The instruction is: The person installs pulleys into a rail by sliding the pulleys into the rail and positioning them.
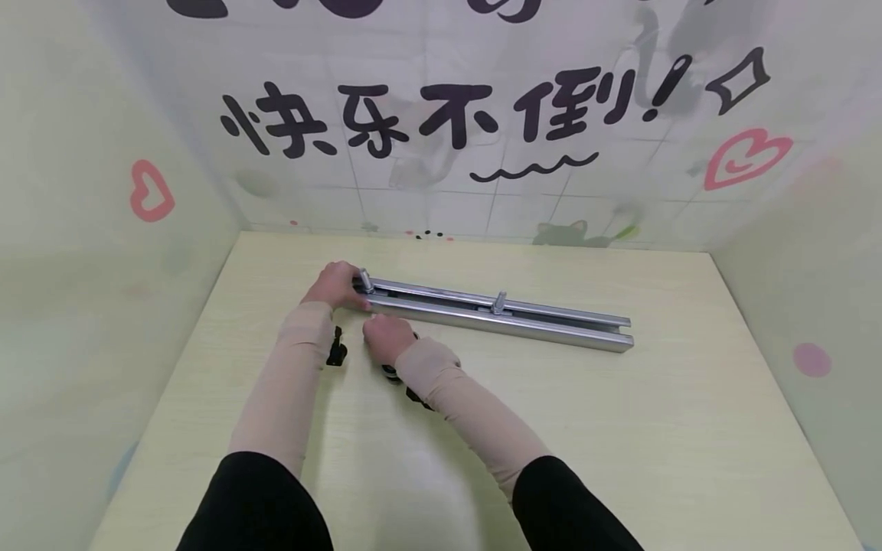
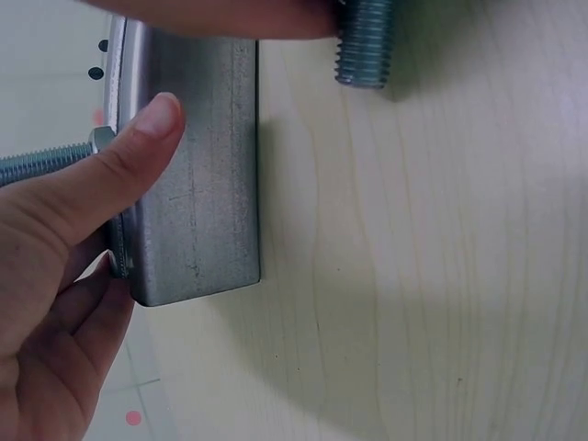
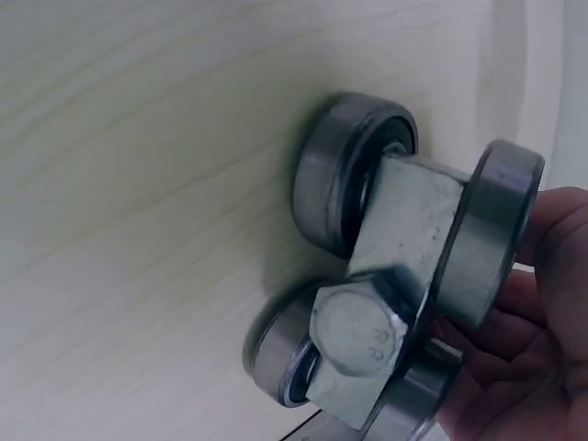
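Observation:
A silver C-shaped metal rail (image 1: 441,310) lies across the table, slot upward. Two bolts, one at its left end (image 1: 365,282) and one near the middle (image 1: 499,303), stick up from the slot. My left hand (image 1: 336,287) grips the rail's left end, its thumb flat on the side wall beside the threaded bolt (image 2: 46,163). Just in front of that end, my right hand (image 1: 388,339) holds a roller trolley (image 3: 404,220). Several steel bearing wheels and a hex bolt head (image 3: 358,329) show on it. Its threaded shank (image 2: 365,46) pokes out below the fingers in the left wrist view.
The pale wooden table (image 1: 661,444) has printed cloth walls (image 1: 427,191) at the back and both sides. Black wrist-camera mounts (image 1: 336,348) hang under the wrists.

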Available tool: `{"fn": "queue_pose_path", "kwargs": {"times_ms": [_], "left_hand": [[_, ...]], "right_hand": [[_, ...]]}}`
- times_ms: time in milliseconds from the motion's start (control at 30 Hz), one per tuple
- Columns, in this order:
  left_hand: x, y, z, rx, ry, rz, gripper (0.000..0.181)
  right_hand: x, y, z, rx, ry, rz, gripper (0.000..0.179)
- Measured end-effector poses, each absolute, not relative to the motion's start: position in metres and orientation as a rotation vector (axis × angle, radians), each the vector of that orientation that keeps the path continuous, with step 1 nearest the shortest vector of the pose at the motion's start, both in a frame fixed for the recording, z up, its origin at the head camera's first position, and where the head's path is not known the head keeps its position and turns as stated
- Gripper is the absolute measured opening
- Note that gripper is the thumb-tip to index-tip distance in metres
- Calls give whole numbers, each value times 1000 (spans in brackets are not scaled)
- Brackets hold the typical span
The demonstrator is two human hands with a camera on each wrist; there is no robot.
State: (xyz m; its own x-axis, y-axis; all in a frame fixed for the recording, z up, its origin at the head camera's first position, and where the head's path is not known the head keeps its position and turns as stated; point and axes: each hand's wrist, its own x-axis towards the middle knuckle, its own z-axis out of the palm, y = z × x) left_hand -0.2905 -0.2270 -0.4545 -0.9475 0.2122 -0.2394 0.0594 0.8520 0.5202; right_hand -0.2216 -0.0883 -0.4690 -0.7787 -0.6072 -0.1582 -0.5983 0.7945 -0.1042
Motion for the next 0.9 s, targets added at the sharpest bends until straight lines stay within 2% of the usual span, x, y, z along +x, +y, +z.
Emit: {"fn": "queue_pose_path", "kwargs": {"times_ms": [467, 900], "left_hand": [[-287, -225, -451, 198, 2744, 757, 37], [-287, -224, -452, 195, 2749, 737, 41]], "right_hand": [[-224, -83, -464, -922, 2776, -177, 6], [-218, -68, -453, -914, 2697, -361, 17]]}}
